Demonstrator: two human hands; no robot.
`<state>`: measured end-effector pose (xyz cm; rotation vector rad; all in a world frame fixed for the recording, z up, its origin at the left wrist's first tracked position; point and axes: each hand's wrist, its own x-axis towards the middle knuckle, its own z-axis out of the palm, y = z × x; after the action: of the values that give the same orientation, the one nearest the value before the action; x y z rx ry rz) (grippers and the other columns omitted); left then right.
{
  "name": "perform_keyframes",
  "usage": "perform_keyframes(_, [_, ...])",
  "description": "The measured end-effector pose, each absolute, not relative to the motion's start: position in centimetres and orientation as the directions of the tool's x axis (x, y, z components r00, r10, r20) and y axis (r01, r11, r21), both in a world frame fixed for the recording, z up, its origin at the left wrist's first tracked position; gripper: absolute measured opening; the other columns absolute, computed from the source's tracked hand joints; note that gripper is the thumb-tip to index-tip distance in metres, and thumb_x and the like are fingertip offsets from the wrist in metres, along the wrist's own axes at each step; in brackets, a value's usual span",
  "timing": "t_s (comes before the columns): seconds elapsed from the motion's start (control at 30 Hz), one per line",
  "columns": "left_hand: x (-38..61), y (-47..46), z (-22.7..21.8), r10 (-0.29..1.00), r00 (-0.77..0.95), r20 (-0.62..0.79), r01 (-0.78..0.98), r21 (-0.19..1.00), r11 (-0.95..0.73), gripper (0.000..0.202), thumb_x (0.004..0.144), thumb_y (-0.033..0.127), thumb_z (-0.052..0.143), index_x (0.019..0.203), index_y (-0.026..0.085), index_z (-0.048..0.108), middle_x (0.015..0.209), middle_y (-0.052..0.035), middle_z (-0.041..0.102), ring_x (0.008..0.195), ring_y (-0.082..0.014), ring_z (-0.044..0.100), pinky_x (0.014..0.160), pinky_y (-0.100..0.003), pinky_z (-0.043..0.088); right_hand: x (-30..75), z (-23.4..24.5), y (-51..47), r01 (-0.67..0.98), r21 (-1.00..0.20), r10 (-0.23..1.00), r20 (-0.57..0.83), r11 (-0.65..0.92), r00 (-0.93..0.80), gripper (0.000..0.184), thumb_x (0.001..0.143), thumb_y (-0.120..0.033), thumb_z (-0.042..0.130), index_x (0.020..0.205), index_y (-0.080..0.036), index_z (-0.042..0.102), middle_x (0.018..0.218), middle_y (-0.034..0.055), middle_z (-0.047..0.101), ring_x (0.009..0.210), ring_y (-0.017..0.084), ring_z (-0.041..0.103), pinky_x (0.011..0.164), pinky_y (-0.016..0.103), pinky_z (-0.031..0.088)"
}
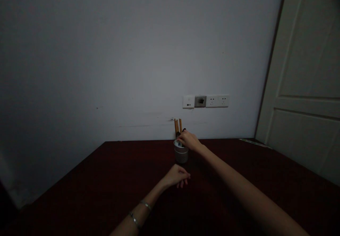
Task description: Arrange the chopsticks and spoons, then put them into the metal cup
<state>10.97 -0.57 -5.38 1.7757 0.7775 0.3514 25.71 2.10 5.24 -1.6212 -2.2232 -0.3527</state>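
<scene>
A pale grey utensil holder [181, 157] stands upright on the dark red table [127, 172], near the wall. Wooden sticks that look like chopsticks [176, 126] rise from it, beside a dark piece low at its mouth. My right hand [187, 139] is at the holder's mouth with its fingers pinched together. Just under those fingertips a small white and blue surface shows inside the rim; whether the fingers grip it is hidden. Closer to me, my left hand [177, 176] hovers over the table, fingers loosely bent and slightly apart, with nothing seen in them.
Behind the table rises a plain wall [132, 59] with a row of sockets [217, 101] and a switch plate [200, 101]. A panelled door [305, 69] stands at the right. A thin pale strip [253, 143] lies along the table's back right edge.
</scene>
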Motion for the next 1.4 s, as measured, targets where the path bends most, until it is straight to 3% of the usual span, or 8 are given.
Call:
perform_keyframes(0.57, [11.1, -0.4, -5.7, 0.648, 0.750, -0.129, 0.321, 0.929, -0.187, 0.032, 0.071, 0.039, 0.053, 0.074, 0.009, 0.062, 0.055, 0.0002, 0.057, 0.035, -0.0053, 0.044, 0.034, -0.017, 0.031, 26.8, 5.4, 1.9, 0.942, -0.092, 0.833, 0.499, 0.324, -0.238, 0.022, 0.080, -0.035, 0.050, 0.086, -0.022, 0.068, 0.088, 0.0054, 0.064, 0.088, 0.018, 0.055, 0.069, 0.023, 0.039])
perform_keyframes(0.63, [11.0, -0.4, -5.8, 0.648, 0.751, -0.126, 0.314, 0.932, -0.182, 0.032, 0.070, 0.040, 0.054, 0.073, 0.010, 0.061, 0.055, 0.0002, 0.057, 0.035, -0.0053, 0.044, 0.035, -0.017, 0.031, 27.5, 5.1, 1.9, 0.934, -0.211, 0.813, 0.569, 0.289, -0.123, 0.025, 0.079, -0.038, 0.050, 0.084, -0.021, 0.068, 0.085, 0.0051, 0.065, 0.086, 0.018, 0.056, 0.070, 0.024, 0.040])
perform_keyframes(0.73, [10.9, -0.1, -5.8, 0.638, 0.760, -0.125, 0.287, 0.945, -0.157, 0.032, 0.068, 0.041, 0.056, 0.071, 0.010, 0.060, 0.054, 0.0001, 0.057, 0.035, -0.0061, 0.046, 0.034, -0.018, 0.032, 28.9, 3.5, 2.1, 0.815, -0.524, 0.769, 0.618, 0.249, 0.163, 0.037, 0.082, -0.043, 0.042, 0.080, -0.015, 0.067, 0.075, 0.0062, 0.066, 0.073, 0.017, 0.058, 0.068, 0.027, 0.044])
perform_keyframes(0.83, [10.6, 0.6, -5.6, 0.679, 0.723, -0.126, 0.249, 0.965, -0.086, 0.035, 0.069, 0.045, 0.053, 0.065, 0.011, 0.056, 0.053, 0.0002, 0.056, 0.036, -0.0066, 0.046, 0.033, -0.018, 0.033, 30.2, 0.2, 2.2, 0.549, -0.803, 0.769, 0.498, 0.233, 0.402, 0.039, 0.081, -0.040, 0.038, 0.091, -0.011, 0.063, 0.078, 0.0086, 0.067, 0.068, 0.018, 0.060, 0.056, 0.027, 0.049])
perform_keyframes(0.93, [10.3, 1.7, -5.3, 0.800, 0.592, -0.097, 0.267, 0.960, -0.081, 0.034, 0.073, 0.045, 0.049, 0.061, 0.012, 0.050, 0.048, 0.0020, 0.051, 0.034, -0.0058, 0.043, 0.031, -0.016, 0.029, 30.7, -3.7, 2.2, 0.318, -0.927, 0.846, 0.325, 0.198, 0.423, 0.035, 0.077, -0.028, 0.045, 0.105, -0.013, 0.059, 0.093, 0.0103, 0.066, 0.080, 0.018, 0.063, 0.058, 0.027, 0.053])
perform_keyframes(1.03, [10.0, 2.8, -5.4, 0.944, 0.319, 0.082, 0.221, 0.962, -0.158, 0.021, 0.072, 0.033, 0.053, 0.078, 0.014, 0.049, 0.060, 0.0023, 0.053, 0.040, -0.0054, 0.044, 0.032, -0.014, 0.029, 30.3, -6.5, 2.1, 0.242, -0.952, 0.895, 0.268, 0.188, 0.356, 0.037, 0.075, -0.020, 0.046, 0.110, -0.014, 0.056, 0.106, 0.0118, 0.062, 0.092, 0.019, 0.061, 0.065, 0.029, 0.054])
perform_keyframes(1.13, [9.9, 3.5, -6.2, 0.965, 0.126, 0.231, 0.153, 0.956, -0.249, 0.030, 0.068, 0.022, 0.057, 0.095, 0.016, 0.045, 0.085, -0.0024, 0.055, 0.057, -0.0065, 0.051, 0.040, -0.014, 0.037, 29.8, -7.9, 2.0, 0.241, -0.955, 0.914, 0.245, 0.171, 0.324, 0.041, 0.075, -0.016, 0.045, 0.114, -0.014, 0.053, 0.112, 0.0127, 0.059, 0.098, 0.019, 0.059, 0.071, 0.030, 0.053])
perform_keyframes(1.4, [10.1, 4.2, -7.8, 0.920, 0.207, 0.332, 0.060, 0.934, -0.351, 0.042, 0.064, 0.007, 0.054, 0.103, 0.014, 0.042, 0.096, -0.0072, 0.057, 0.079, -0.0115, 0.056, 0.077, -0.027, 0.044, 29.6, -9.0, 0.8, 0.362, -0.901, 0.890, 0.354, 0.241, 0.288, 0.045, 0.071, -0.009, 0.044, 0.114, -0.013, 0.053, 0.110, 0.0110, 0.061, 0.102, 0.017, 0.057, 0.091, 0.034, 0.042])
